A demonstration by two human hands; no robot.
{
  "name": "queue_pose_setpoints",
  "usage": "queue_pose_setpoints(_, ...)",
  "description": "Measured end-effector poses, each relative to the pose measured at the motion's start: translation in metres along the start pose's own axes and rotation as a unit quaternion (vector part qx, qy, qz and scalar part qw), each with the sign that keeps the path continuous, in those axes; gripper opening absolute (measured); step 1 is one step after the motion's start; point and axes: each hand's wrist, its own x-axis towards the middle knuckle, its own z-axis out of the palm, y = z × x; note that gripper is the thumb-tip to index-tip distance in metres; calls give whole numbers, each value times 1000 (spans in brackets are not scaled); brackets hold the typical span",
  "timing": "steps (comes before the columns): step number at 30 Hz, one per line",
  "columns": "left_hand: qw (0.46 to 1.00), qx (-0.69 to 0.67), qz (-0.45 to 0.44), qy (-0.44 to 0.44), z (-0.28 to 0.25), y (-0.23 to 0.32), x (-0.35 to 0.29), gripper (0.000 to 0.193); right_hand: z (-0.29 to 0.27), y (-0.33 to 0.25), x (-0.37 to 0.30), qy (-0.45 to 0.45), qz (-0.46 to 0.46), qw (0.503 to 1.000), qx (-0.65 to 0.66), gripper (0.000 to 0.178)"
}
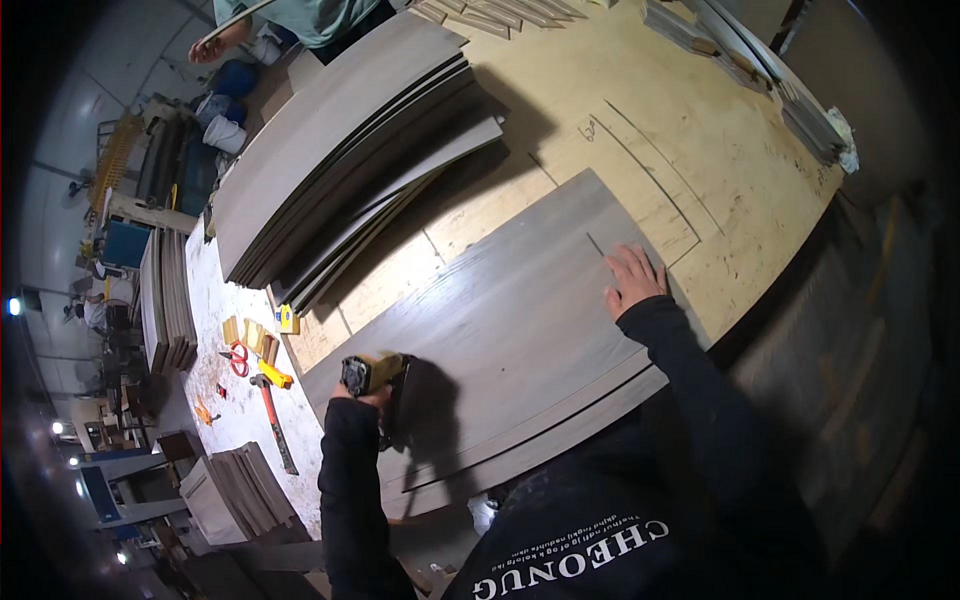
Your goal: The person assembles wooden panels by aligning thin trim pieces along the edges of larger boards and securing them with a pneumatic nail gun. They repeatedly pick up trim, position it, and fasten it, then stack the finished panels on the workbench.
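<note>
A wide grey wood-grain panel lies on the worktable in front of me, with further boards showing at its near edge. My left hand is closed around the grip of a nail gun, which stands over the panel's left part and casts a dark shadow. Its nose is hidden from this view. Toward the panel's right end, my right hand rests flat with fingers spread, beside a short dark line on the surface.
Beyond the panel stands a stack of grey boards. A hammer, red scissors, an orange-yellow cutter and a yellow tape measure lie at left. Another person's hand holds a strip at the far left.
</note>
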Motion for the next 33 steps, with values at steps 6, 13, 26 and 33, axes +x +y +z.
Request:
queue_pose_setpoints(6,997,31,38,-63,-12,-1,26,29,25,-15,-29,79,57,995,-19,51)
queue_pose_setpoints(13,991,57,62,-104,-18,2,37,38,30,-24,-34,165,55,985,-17,49)
queue_pose_setpoints(26,997,1,58,-46,-56,-52,8,32,33,-21,-32,194,35,980,-27,45)
queue_pose_setpoints(33,995,-17,-62,72,-104,-133,-25,30,31,-19,-32,177,45,983,-28,46)
